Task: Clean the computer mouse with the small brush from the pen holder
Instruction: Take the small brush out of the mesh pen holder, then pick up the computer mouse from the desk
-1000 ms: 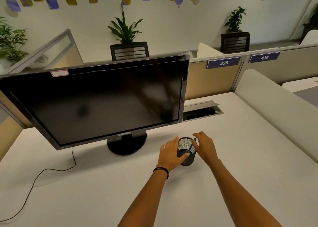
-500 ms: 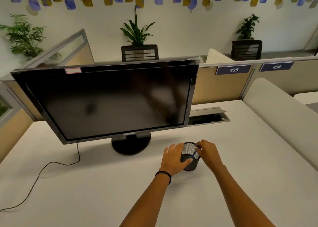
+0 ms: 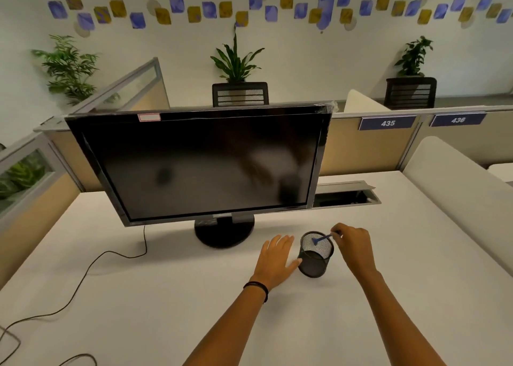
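Lower centre of frame | right hand (image 3: 354,244) pinches brush (image 3: 322,238) over pen holder (image 3: 316,257); left hand (image 3: 274,260) open, steadying it | risk: snagged brush tips holder

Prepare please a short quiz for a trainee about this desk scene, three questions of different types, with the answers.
1. True or false: the left hand rests open beside the pen holder.
2. Which hand pinches the blue brush? A) left B) right C) both
3. Fill in: the pen holder stands in front of the ____, to the right of its base.

Key:
1. True; only the thumb is at its wall.
2. B, the right hand pinches its upper end while its lower end is in the holder.
3. monitor.
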`<control>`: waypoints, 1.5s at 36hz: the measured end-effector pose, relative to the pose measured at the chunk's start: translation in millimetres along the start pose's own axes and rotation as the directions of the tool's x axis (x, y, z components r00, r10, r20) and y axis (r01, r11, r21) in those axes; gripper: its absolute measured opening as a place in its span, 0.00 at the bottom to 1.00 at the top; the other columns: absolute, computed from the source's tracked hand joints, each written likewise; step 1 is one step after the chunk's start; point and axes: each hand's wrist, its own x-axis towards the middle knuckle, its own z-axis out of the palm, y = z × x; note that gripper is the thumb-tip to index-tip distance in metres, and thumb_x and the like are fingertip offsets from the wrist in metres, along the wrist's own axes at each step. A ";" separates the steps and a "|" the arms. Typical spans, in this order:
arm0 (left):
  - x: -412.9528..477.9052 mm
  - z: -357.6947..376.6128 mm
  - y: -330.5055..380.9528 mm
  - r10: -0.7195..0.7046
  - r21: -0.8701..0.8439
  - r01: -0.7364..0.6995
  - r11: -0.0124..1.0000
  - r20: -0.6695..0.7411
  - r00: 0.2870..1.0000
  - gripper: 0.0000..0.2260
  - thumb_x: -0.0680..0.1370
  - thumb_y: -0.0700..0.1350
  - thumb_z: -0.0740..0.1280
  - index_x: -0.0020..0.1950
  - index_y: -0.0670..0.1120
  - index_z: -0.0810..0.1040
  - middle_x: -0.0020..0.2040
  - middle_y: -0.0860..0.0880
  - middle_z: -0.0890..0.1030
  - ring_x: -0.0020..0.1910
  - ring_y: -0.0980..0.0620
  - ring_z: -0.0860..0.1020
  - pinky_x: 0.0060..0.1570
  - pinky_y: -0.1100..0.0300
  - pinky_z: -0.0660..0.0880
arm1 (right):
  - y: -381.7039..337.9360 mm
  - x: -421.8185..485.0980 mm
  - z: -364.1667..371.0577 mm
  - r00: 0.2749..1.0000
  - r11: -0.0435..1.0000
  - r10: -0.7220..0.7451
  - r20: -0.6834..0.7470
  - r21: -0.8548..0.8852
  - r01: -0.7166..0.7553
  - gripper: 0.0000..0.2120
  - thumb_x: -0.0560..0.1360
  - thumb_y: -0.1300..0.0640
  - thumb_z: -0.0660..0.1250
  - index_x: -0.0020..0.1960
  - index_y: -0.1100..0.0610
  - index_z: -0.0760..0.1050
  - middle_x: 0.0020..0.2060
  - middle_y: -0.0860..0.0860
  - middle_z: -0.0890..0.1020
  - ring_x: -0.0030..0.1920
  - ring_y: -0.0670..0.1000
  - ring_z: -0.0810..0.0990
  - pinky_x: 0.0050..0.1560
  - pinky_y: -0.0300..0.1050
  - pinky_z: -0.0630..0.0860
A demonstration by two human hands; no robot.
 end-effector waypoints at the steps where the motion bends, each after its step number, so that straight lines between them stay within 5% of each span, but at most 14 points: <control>1: -3.5 -1.7 -2.7 -0.001 0.007 0.001 1.000 -0.010 1.000 0.39 0.70 0.71 0.42 0.73 0.47 0.56 0.74 0.46 0.58 0.73 0.47 0.53 0.70 0.50 0.48 | -2.6 -1.7 -2.2 1.000 1.000 0.008 -0.025 0.020 -0.008 0.04 0.72 0.62 0.68 0.43 0.64 0.78 0.36 0.61 0.83 0.35 0.59 0.80 0.48 0.53 0.76; 5: -15.8 -6.1 -16.0 -0.018 0.009 0.018 1.000 -0.061 0.998 0.50 0.61 0.75 0.31 0.73 0.48 0.56 0.74 0.46 0.59 0.72 0.46 0.55 0.70 0.49 0.49 | -13.3 -8.0 -7.5 0.993 0.990 0.067 -0.092 0.130 -0.054 0.07 0.72 0.62 0.67 0.47 0.65 0.77 0.41 0.62 0.83 0.39 0.60 0.80 0.46 0.53 0.78; 11: -51.6 -21.2 -34.8 -0.042 -0.009 0.041 0.999 -0.123 0.991 0.46 0.65 0.74 0.35 0.73 0.47 0.58 0.73 0.45 0.61 0.72 0.46 0.56 0.69 0.52 0.50 | -38.2 -24.4 -0.6 0.990 0.930 0.096 -0.105 0.365 -0.052 0.09 0.74 0.60 0.64 0.51 0.64 0.76 0.46 0.62 0.82 0.43 0.56 0.78 0.43 0.45 0.73; 20: -128.4 -35.0 -85.1 -0.108 -0.018 0.106 0.994 -0.211 0.971 0.39 0.71 0.71 0.44 0.71 0.46 0.62 0.71 0.45 0.64 0.71 0.46 0.59 0.68 0.54 0.52 | -88.0 -52.2 34.4 0.997 0.871 0.065 0.039 0.486 -0.076 0.08 0.75 0.59 0.63 0.51 0.62 0.75 0.44 0.61 0.82 0.43 0.58 0.80 0.48 0.56 0.79; 26: -173.5 -41.3 -118.6 -0.202 -0.001 0.209 0.978 -0.258 0.945 0.39 0.70 0.72 0.46 0.72 0.47 0.60 0.72 0.46 0.62 0.72 0.48 0.57 0.69 0.53 0.50 | -123.2 -78.4 58.1 0.995 0.834 -0.029 0.097 0.551 -0.029 0.06 0.75 0.62 0.62 0.51 0.63 0.75 0.43 0.57 0.81 0.41 0.54 0.79 0.46 0.50 0.78; 30: -202.6 -45.2 -136.7 -0.234 0.001 0.246 0.969 -0.305 0.923 0.34 0.73 0.66 0.55 0.72 0.47 0.61 0.72 0.46 0.62 0.72 0.47 0.57 0.69 0.51 0.52 | -141.6 -95.6 77.2 0.987 0.799 -0.048 0.153 0.598 -0.054 0.07 0.75 0.62 0.62 0.51 0.63 0.75 0.43 0.59 0.82 0.41 0.54 0.80 0.44 0.44 0.76; 36: -252.9 -44.9 -166.3 -0.298 0.019 0.324 0.946 -0.344 0.891 0.34 0.72 0.68 0.55 0.72 0.48 0.60 0.72 0.47 0.62 0.72 0.48 0.57 0.69 0.50 0.52 | -167.1 -122.9 104.1 0.971 0.744 -0.036 0.236 0.655 -0.132 0.06 0.75 0.63 0.62 0.49 0.64 0.75 0.43 0.61 0.83 0.40 0.55 0.80 0.36 0.25 0.75; 40: -285.2 -42.4 -182.2 -0.373 -0.004 0.399 0.917 -0.362 0.854 0.37 0.71 0.71 0.49 0.72 0.49 0.59 0.73 0.47 0.61 0.72 0.48 0.57 0.69 0.52 0.50 | -179.9 -144.0 118.9 0.953 0.720 -0.018 0.303 0.665 -0.198 0.05 0.75 0.65 0.62 0.48 0.65 0.75 0.43 0.62 0.83 0.36 0.53 0.80 0.33 0.24 0.73; 46: -326.0 -42.6 -199.4 -0.484 -0.072 0.501 0.862 -0.406 0.775 0.39 0.70 0.72 0.50 0.72 0.48 0.60 0.73 0.47 0.61 0.71 0.47 0.58 0.68 0.49 0.53 | -187.1 -166.8 135.7 0.924 0.687 -0.008 0.382 0.673 -0.273 0.05 0.75 0.66 0.62 0.47 0.65 0.75 0.42 0.61 0.82 0.33 0.38 0.80 0.32 0.26 0.74; 54: -361.0 -47.7 -213.6 -0.576 -0.183 0.567 0.803 -0.480 0.661 0.40 0.69 0.73 0.55 0.68 0.43 0.67 0.67 0.42 0.71 0.65 0.43 0.68 0.61 0.41 0.67 | -202.3 -188.5 146.6 0.905 0.625 -0.043 0.424 0.718 -0.307 0.05 0.75 0.64 0.62 0.48 0.64 0.75 0.42 0.61 0.83 0.38 0.52 0.81 0.33 0.27 0.74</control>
